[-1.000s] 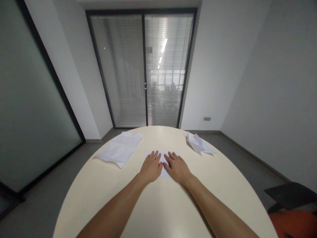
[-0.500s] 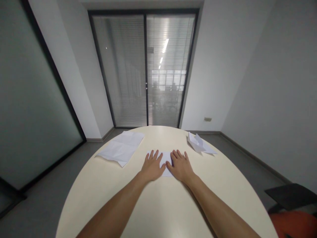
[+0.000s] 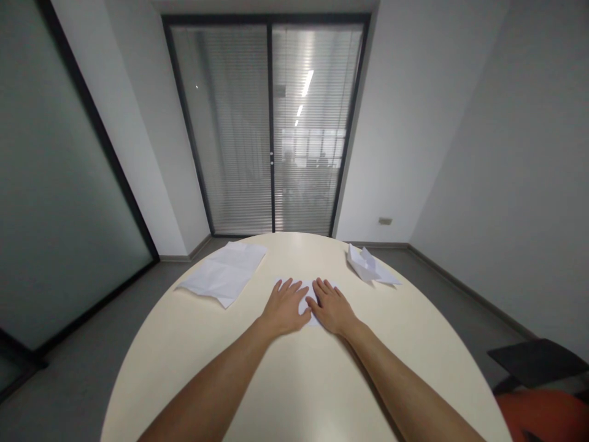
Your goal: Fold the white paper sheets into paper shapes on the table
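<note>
A small piece of white paper [image 3: 304, 303] lies on the pale table, mostly covered by my two hands. On its left part rests my left hand [image 3: 285, 307], palm down with the fingers apart. My right hand [image 3: 332, 307] presses flat on the paper's right part, fingers stretched forward and its thumb reaching toward the left one. Only a narrow strip of paper shows between the hands, so how it is folded cannot be made out.
A creased white sheet [image 3: 224, 273] lies at the table's far left. Folded white paper [image 3: 368, 267] stands partly raised at the far right edge. The round table [image 3: 294, 387] fills the foreground. A chair with an orange seat [image 3: 543, 414] is at the lower right.
My right hand has shifted slightly left, and the fingers of my left hand have moved a little to the right, narrowing the gap between them. The other papers stay put.
</note>
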A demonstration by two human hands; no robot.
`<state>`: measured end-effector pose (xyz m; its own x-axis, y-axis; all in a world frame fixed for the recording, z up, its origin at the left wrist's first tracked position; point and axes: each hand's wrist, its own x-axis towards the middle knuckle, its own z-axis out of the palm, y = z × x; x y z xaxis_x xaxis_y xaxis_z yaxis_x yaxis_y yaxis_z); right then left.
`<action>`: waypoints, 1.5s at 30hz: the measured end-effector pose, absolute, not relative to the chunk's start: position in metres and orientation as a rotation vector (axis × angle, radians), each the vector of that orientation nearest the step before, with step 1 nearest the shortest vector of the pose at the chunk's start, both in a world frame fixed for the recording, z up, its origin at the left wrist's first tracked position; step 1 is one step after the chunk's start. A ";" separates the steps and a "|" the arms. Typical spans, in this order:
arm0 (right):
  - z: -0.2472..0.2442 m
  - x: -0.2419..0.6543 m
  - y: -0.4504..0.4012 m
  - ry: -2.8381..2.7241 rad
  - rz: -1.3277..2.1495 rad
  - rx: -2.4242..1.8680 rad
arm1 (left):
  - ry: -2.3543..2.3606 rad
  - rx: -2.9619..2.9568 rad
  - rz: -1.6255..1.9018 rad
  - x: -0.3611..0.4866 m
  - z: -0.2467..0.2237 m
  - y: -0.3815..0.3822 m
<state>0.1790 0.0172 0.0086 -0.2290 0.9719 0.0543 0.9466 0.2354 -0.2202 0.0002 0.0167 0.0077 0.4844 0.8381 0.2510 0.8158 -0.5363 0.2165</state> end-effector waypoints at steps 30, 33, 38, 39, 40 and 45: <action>0.023 0.227 0.031 -1.820 0.823 -1.496 | 1.651 2.500 0.696 -0.004 0.020 0.026; 0.023 0.229 0.028 -1.883 0.795 -1.399 | 1.765 2.421 0.759 -0.008 0.018 0.034; 0.022 0.230 0.027 -2.043 0.526 -1.485 | 1.748 2.282 0.824 -0.011 0.012 0.043; 0.021 0.231 0.028 -2.065 0.473 -1.508 | 1.727 2.267 0.837 -0.011 0.011 0.045; 0.021 0.233 0.028 -2.083 0.429 -1.520 | 1.704 2.246 0.856 -0.011 0.010 0.046; 0.017 0.238 0.032 -2.089 0.350 -1.531 | 1.563 2.089 0.927 -0.012 0.007 0.049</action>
